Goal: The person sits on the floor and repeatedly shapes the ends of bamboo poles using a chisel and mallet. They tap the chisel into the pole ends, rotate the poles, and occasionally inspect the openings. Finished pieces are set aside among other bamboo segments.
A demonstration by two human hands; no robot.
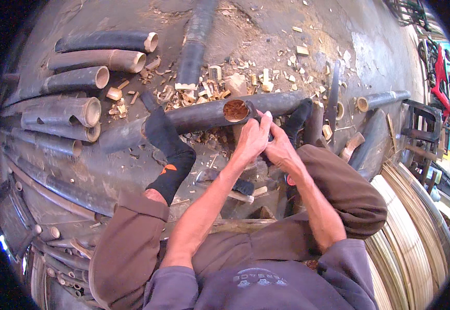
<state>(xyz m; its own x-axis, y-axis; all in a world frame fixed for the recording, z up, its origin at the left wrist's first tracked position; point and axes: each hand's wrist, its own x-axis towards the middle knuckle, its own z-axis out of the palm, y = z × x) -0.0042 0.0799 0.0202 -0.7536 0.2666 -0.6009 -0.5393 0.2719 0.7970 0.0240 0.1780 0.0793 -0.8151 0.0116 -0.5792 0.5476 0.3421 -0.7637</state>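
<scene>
A dark bamboo pole (196, 114) lies crosswise in front of me, with an oval opening cut in its upper side that shows a reddish-brown inside. My feet in black socks (169, 135) rest against it on both sides. Just right of the opening, my left hand (254, 135) is closed around a slim dark hand tool (258, 118) that touches the opening's edge. My right hand (283, 149) is closed just beside it, on the same tool. Fingers cover most of the tool, so its exact kind is hidden.
Wood chips (222, 93) litter the floor beyond the pole. Cut bamboo tubes (101, 59) lie stacked at left, and another bamboo pole (193, 51) points away from me. A saw blade (333, 95) stands at right, above a bundle of pale split strips (408, 227). A hammer-like tool (240, 190) lies between my legs.
</scene>
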